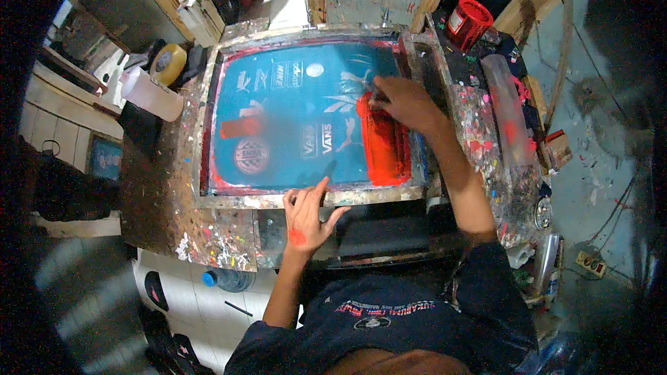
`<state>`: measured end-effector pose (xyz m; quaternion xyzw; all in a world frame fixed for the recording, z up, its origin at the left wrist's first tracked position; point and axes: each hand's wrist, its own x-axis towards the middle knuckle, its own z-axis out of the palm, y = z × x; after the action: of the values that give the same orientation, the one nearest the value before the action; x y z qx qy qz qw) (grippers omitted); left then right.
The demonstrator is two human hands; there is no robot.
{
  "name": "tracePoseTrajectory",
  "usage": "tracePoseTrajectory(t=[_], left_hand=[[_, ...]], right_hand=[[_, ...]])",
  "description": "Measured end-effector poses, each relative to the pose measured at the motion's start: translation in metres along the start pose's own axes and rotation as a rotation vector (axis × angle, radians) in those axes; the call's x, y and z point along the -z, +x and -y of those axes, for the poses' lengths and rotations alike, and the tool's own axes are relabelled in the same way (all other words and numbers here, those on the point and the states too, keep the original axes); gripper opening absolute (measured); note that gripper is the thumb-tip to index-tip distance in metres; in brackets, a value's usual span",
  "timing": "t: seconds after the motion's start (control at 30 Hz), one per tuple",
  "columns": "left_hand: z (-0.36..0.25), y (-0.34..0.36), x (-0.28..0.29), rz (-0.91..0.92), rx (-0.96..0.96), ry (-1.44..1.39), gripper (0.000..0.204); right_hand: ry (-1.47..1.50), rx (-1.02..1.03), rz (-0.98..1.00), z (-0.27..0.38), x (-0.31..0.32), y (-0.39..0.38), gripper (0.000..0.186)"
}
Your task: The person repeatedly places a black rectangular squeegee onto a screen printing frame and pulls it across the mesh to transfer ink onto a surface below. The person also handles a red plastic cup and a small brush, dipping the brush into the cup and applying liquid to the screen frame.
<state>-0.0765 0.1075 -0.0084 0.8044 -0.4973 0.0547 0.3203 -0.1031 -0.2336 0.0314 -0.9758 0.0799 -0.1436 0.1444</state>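
Lower centre: left hand (307, 222) splayed, at near edge of blue screen (375, 196). Right of centre: right hand (404, 103) curled by red ink (387, 151); cannot tell whether gripping.

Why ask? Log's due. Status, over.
Left hand on screen frame. Right hand, by red ink, grip unclear. Ink inside frame, right side. Bottle outside, left.

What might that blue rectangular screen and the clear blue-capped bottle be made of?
Blue rectangular screen: probably matte mesh fabric, judging by its taut, flat face; any weave is too fine to see.
Clear blue-capped bottle: likely glossy plastic; its body is see-through.
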Motion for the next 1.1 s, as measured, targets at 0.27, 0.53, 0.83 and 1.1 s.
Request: tracePoseTrajectory(t=[0.27,0.53,0.83,1.1], left_hand=[[0.014,-0.008,0.013,0.053,0.11,0.124,0.089],[0.001,0.035,0.066,-0.119,-0.072,0.16,0.081],[-0.015,0.155,0.01,-0.278,-0.179,-0.062,0.043],[0.061,0.11,-0.09,-0.185,-0.076,0.174,0.03]], right_hand=[[-0.146,0.024,0.032,0.116,-0.001,-0.152,0.042],[-0.291,0.059,-0.078,0.141,0.076,-0.126,0.094],[-0.189,0.097,-0.227,0.104,0.259,0.049,0.096],[-0.25,0.251,-0.363,0.054,0.275,0.12,0.097]])
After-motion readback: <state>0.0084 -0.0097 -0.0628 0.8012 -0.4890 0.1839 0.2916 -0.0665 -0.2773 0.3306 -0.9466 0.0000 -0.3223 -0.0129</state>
